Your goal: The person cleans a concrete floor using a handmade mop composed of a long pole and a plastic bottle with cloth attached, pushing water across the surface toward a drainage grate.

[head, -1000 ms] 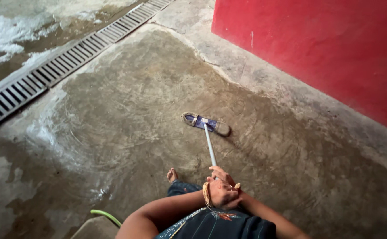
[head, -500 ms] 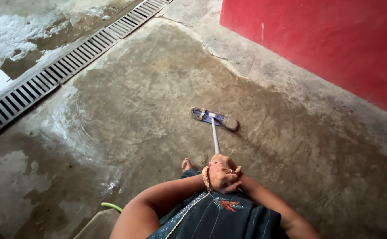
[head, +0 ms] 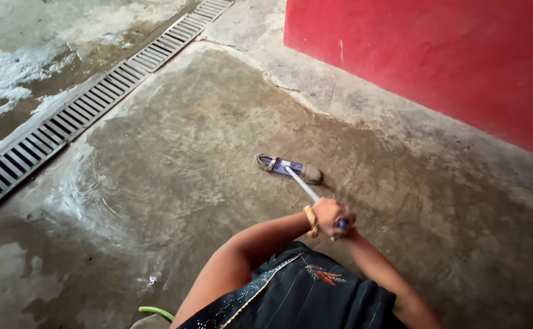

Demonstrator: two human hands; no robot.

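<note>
Overhead, head view, one entry per item.

Long-handled floor brush [head: 288, 167], one: flat oblong head with a blue-purple top and pale worn ends, on a thin white shaft [head: 303, 184]. The head lies flat on the wet grey concrete floor [head: 175, 152], its long axis running left to right with a slight downward tilt toward the right. The shaft's long axis runs from the middle of the head down and to the right, toward the person, ending at a small blue grip end that shows at the hands. The head sits mid-floor, well apart from the red wall [head: 437, 55] and from the drain.

Hands, two, both closed round the top of the shaft, stacked together. Left hand [head: 327, 213], with a gold-coloured bangle [head: 310, 220] at the wrist, wraps the shaft with knuckles up; its forearm reaches in from lower left, elbow bent. Right hand [head: 344, 224] is mostly hidden behind the left; its forearm comes up from lower right. Both arms are held out in front of the body, above a dark blue garment with embroidered trim [head: 303, 292].

Metal drain grating [head: 65, 122], one long strip, runs diagonally from the left edge to top centre, with foamy wet ground beyond it.

Green hose [head: 155, 312], one short curved length, at the bottom edge.
</note>
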